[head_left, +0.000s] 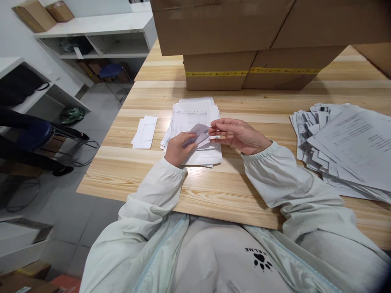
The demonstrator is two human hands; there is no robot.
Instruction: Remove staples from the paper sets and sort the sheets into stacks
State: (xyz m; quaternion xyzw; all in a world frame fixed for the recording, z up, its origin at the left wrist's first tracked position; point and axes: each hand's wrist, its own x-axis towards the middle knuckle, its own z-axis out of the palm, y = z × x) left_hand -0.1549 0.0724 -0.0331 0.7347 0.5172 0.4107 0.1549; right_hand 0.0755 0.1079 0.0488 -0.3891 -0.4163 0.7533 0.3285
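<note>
Just above a stack of printed sheets (191, 118), a small folded sheet of paper (200, 132) is held between my two hands. My left hand (180, 147) grips its left end, thumb and fingers closed on it. At the right edge of the same paper, the fingertips of my right hand (240, 134) are pinched; the thumb is partly hidden. Left of the stack lie a few small folded papers (146, 132) on the wooden table (110, 171).
A larger messy pile of printed papers (351, 142) lies to the right. Cardboard boxes (220, 69) stand stacked at the back of the table. A blue stool (110, 70) and white shelves (122, 44) are beyond. A seated person's legs (30, 156) show at left.
</note>
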